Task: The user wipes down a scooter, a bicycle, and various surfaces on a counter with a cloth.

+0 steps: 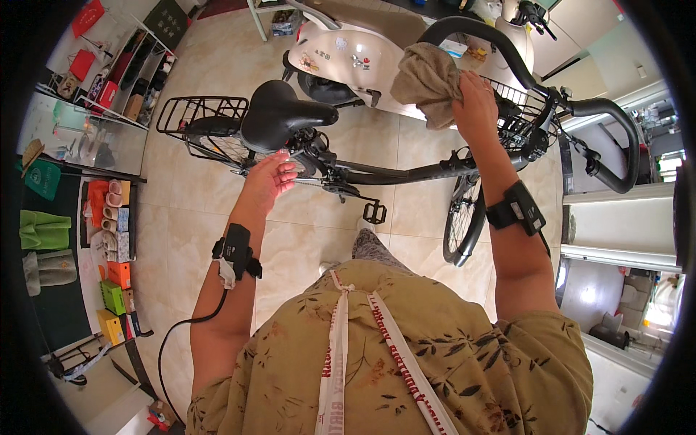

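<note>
A black bicycle stands sideways before me, its saddle (272, 117) at the left and its curved handlebar (625, 125) at the right. My right hand (476, 106) grips a bunched brown cloth (427, 84) near the handlebar and the wire basket. Just below the saddle is my left hand (272, 176), palm partly up and fingers bent; whether it touches the bicycle is hard to tell. The rear rack (204, 114) lies left of the saddle. A pedal (374, 212) hangs below the frame, near my foot.
A pale electric scooter (348, 60) with stickers stands close behind the bicycle. Shelves with shoes and bags (117, 87) line the left side, with shoe boxes (114, 296) below them. Glass-panelled doors (620, 255) are at the right. A black cable runs from my left forearm.
</note>
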The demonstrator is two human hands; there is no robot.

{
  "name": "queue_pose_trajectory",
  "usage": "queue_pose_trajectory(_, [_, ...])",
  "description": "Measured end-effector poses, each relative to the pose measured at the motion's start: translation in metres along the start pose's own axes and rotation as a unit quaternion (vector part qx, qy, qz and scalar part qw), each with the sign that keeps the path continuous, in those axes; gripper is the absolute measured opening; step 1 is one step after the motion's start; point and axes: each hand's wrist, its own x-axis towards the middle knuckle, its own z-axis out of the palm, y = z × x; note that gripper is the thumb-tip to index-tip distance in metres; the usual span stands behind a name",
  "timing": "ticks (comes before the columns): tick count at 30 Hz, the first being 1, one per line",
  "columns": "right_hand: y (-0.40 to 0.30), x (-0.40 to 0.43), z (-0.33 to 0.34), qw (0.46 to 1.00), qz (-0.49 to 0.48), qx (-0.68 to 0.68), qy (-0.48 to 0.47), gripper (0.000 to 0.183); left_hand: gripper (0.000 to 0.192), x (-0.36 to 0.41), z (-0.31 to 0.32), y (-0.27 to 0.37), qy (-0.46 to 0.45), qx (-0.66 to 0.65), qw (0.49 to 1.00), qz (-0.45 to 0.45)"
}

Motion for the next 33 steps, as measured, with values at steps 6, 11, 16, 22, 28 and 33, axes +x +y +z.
queue_pose_trajectory(6, [-0.008, -0.036, -0.017, 0.998, -0.035, -0.024, -0.038, 0.049, 0.029, -0.016, -0.047, -0.022, 0.022, -0.026, 0.999, -0.005])
queue_pose_trajectory(11, [-0.016, -0.082, -0.006, 0.997, -0.052, -0.028, -0.046, 0.049, 0.026, -0.027, -0.071, -0.032, 0.036, -0.035, 0.999, -0.002])
queue_pose_trajectory(16, [-0.012, -0.196, 0.049, 0.957, 0.134, 0.151, -0.208, 0.042, 0.026, -0.027, -0.082, -0.042, 0.051, -0.048, 0.997, 0.009])
queue_pose_trajectory(22, [-0.062, -0.245, 0.086, 0.723, 0.417, 0.489, -0.254, 0.032, 0.028, -0.046, -0.090, -0.089, 0.028, 0.011, 0.998, -0.056])
queue_pose_trajectory(28, [-0.202, -0.190, 0.055, 0.467, 0.348, 0.713, -0.391, 0.042, 0.080, -0.096, -0.056, -0.127, -0.082, -0.026, 0.988, -0.127])
queue_pose_trajectory(33, [-0.280, -0.186, 0.037, 0.505, 0.181, 0.652, -0.536, 0.055, 0.046, -0.130, -0.030, -0.110, -0.017, -0.221, 0.975, 0.013])
